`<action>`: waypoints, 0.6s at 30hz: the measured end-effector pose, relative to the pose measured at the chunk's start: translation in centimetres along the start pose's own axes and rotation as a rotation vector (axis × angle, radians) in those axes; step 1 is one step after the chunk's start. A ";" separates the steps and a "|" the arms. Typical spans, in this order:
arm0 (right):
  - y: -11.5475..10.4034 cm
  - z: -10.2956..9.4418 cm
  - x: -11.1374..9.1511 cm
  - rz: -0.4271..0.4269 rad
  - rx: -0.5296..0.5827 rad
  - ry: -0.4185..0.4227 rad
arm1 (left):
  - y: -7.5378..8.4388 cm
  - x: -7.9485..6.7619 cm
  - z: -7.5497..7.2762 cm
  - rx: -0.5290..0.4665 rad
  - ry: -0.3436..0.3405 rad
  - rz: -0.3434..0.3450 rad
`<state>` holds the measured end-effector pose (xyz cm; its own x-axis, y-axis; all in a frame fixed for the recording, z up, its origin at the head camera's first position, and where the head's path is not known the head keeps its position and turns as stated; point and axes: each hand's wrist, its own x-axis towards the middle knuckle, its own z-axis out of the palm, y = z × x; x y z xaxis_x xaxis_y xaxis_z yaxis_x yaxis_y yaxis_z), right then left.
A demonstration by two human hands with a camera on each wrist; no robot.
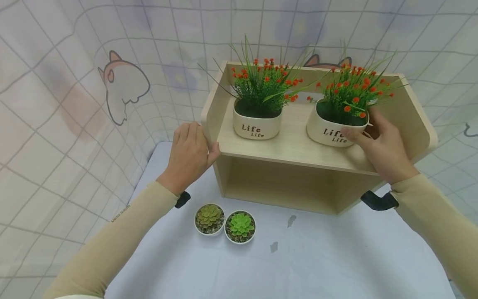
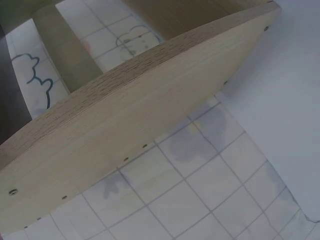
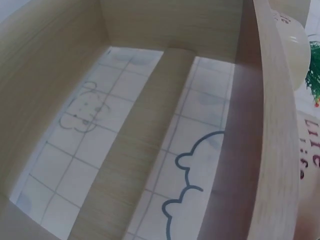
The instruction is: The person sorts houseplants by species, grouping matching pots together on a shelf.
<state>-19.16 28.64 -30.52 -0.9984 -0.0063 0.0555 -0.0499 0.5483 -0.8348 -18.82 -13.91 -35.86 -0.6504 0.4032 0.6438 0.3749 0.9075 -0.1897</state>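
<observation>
A pale wooden shelf [image 1: 280,182] with an upper ledge and a lower compartment stands on the white cloth. My left hand [image 1: 188,155] holds its left side panel [image 2: 125,115], thumb at the front edge. On the ledge, my right hand [image 1: 386,145] grips an oval white flowerpot [image 1: 328,131] lettered "Life", thumb on its front; the other fingers are partly hidden behind it. Grass and small orange-red flowers fill this pot, which leans slightly. A matching flowerpot [image 1: 257,124] stands on the ledge's left half. In the right wrist view, a lettered pot [image 3: 311,145] shows at the right edge.
Two small round pots, one with an olive-green succulent [image 1: 209,218] and one with a bright green succulent [image 1: 240,226], stand side by side before the shelf. A checked curtain [image 1: 179,25] hangs behind. The compartment's back has a crossing wooden slat [image 3: 135,135].
</observation>
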 end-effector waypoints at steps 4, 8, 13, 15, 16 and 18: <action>0.0 0.1 0.3 -0.004 0.031 0.023 | 0.0 0.0 0.1 0.000 0.009 0.004; 0.1 0.1 0.6 -0.011 0.045 0.033 | 0.0 -0.1 0.2 0.003 0.016 0.009; 0.1 0.1 0.8 -0.005 0.070 0.028 | 0.0 -0.1 0.1 0.002 0.016 0.011; 0.2 0.1 0.8 -0.001 0.088 0.022 | 0.0 -0.1 0.1 0.002 0.014 0.014; 0.2 0.1 0.8 0.002 0.098 0.021 | 0.0 -0.1 0.1 0.002 0.011 0.014; 0.2 0.2 0.7 0.013 0.111 0.017 | 0.0 0.0 0.0 0.005 0.002 0.013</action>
<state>-19.87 28.60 -30.74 -0.9985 0.0153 0.0525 -0.0399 0.4522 -0.8910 -18.81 -13.94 -35.91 -0.6445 0.4144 0.6426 0.3796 0.9029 -0.2015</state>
